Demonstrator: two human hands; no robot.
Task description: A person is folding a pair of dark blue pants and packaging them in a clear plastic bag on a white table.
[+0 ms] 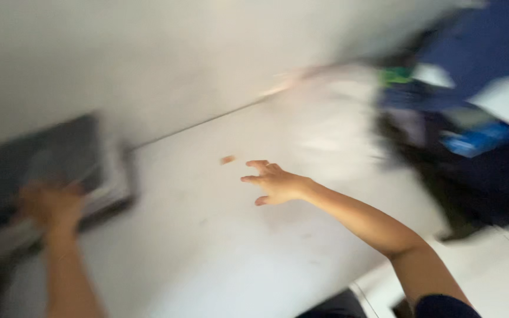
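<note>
- The left hand [51,206] is closing around the near rim of a dark flat tray [60,165] that is sitting at the far left edge of the white surface [207,247]; blur is hiding the exact finger grip.
- The right hand [275,182] is hovering open, fingers spread, over the middle of the surface, holding nothing.
- The tray is looking stiff and fairly light; its raised rim seems the safest place to grip.
- A dark blue bundle [466,118] is lying at the right edge.

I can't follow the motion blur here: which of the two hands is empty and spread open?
The right hand, fingers spread above the white surface; the left hand is blurred against a dark flat object.
</note>
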